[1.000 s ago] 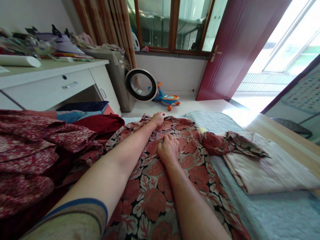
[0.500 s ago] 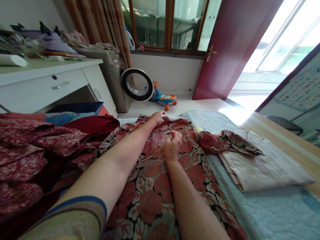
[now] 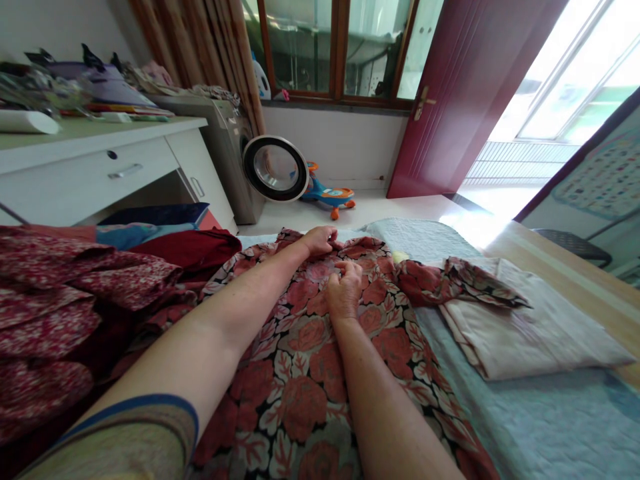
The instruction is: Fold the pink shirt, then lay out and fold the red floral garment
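Observation:
A floral blouse (image 3: 305, 333), red roses and pale leaves on black, lies spread out in front of me with its neckline at the far end. One sleeve reaches to the right over a folded cream cloth (image 3: 530, 333). My left hand (image 3: 320, 241) is closed at the neckline, its fingers pinching the blouse's edge. Closer to me, my right hand (image 3: 345, 283) has its fingers bent and pressed together on the upper front of the blouse. The fabric between its fingertips is mostly hidden by the hand.
Red patterned clothes (image 3: 45, 300) are heaped at the left. Underneath lies a light blue quilted cover (image 3: 540, 420). Beyond are a washing machine with its round door (image 3: 277, 168) swung open, a blue and orange ride-on toy (image 3: 330, 195), a white desk (image 3: 140, 160) and a red door (image 3: 450, 100).
My left hand has shifted slightly right along the neckline, and its fingers have curled in on the fabric. The right hand has barely moved.

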Demonstrator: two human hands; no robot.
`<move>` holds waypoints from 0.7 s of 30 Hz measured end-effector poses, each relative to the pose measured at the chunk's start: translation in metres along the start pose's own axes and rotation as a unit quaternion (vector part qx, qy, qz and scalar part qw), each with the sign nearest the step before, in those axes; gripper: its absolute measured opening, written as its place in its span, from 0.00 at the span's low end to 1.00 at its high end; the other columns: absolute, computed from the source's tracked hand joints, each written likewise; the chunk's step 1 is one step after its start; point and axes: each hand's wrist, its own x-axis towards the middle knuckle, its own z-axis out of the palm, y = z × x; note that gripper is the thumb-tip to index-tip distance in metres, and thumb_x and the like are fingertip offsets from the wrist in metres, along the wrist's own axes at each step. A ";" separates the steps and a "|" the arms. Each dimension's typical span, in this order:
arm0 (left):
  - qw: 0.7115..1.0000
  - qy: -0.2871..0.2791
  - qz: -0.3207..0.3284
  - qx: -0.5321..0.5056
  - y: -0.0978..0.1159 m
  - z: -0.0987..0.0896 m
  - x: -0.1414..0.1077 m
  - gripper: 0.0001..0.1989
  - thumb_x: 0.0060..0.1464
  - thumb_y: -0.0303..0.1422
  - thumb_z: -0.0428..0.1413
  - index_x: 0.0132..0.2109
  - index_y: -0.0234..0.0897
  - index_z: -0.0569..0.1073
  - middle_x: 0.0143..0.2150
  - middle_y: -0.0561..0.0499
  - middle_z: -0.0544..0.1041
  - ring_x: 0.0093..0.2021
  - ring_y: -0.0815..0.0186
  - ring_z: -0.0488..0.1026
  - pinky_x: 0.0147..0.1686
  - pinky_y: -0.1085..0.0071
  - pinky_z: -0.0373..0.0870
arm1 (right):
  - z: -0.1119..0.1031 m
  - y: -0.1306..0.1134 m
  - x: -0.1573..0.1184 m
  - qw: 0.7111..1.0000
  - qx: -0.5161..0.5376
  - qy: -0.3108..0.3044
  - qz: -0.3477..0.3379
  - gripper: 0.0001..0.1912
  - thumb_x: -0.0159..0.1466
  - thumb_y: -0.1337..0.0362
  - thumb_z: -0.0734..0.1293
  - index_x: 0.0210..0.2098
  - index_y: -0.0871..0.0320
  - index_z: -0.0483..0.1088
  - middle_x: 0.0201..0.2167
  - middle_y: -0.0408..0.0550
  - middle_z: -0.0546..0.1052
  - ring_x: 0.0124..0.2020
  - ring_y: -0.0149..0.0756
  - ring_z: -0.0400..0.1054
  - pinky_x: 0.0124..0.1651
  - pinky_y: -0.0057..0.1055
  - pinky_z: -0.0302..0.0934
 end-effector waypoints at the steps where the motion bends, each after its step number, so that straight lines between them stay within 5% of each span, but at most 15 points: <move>1: 1.000 -0.008 0.002 -0.007 0.001 0.001 -0.002 0.12 0.46 0.28 0.59 0.41 0.37 0.75 0.39 0.49 0.80 0.38 0.61 0.74 0.39 0.70 0.68 | 0.000 0.000 0.000 1.000 -0.001 -0.001 0.000 0.14 0.54 0.74 0.58 0.37 0.60 0.71 0.43 0.54 0.70 0.47 0.40 0.65 0.55 0.32 0.56; 6: 0.999 -0.026 -0.018 -0.010 0.005 0.002 -0.005 0.26 0.46 0.27 0.60 0.55 0.39 0.70 0.41 0.51 0.81 0.41 0.63 0.76 0.39 0.74 0.68 | 0.001 0.000 -0.001 1.000 -0.011 -0.010 -0.003 0.14 0.54 0.73 0.58 0.37 0.59 0.71 0.44 0.54 0.70 0.48 0.41 0.65 0.55 0.33 0.56; 13: 0.995 -0.044 -0.091 0.022 -0.003 -0.007 0.001 0.15 0.44 0.40 0.64 0.40 0.38 0.79 0.35 0.48 0.81 0.37 0.58 0.76 0.35 0.71 0.67 | 0.004 0.003 -0.002 1.000 -0.004 -0.006 -0.004 0.14 0.54 0.74 0.59 0.37 0.59 0.71 0.44 0.54 0.70 0.46 0.40 0.65 0.54 0.33 0.57; 21: 0.994 -0.075 -0.078 -0.015 -0.006 -0.018 0.006 0.15 0.45 0.27 0.61 0.43 0.35 0.79 0.36 0.48 0.80 0.34 0.64 0.74 0.33 0.74 0.65 | 0.010 0.008 -0.002 0.999 0.024 0.019 -0.027 0.13 0.53 0.76 0.60 0.34 0.59 0.70 0.42 0.53 0.69 0.45 0.41 0.65 0.53 0.34 0.58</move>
